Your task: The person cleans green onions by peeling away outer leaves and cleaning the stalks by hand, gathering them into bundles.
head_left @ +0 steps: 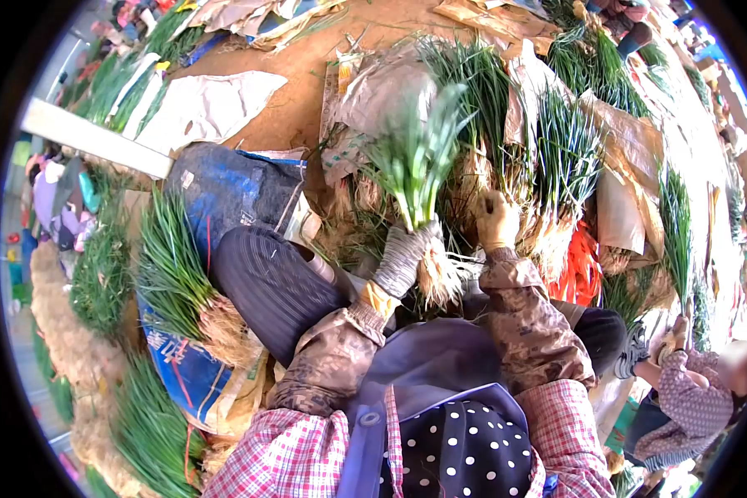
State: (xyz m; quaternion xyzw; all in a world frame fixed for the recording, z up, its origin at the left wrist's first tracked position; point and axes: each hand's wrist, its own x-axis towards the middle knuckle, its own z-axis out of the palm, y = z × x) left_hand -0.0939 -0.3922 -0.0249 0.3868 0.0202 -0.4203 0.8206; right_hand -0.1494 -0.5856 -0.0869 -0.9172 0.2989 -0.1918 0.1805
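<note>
Fingers of the left hand (405, 259) closed around the pale stems of a leafy bunch (417, 170) at mid-frame, probably light, soft-leaved and best held there, while the right hand (497, 221) curled beyond, its grip unclear, below bundled greens (568, 149) at upper right.
</note>
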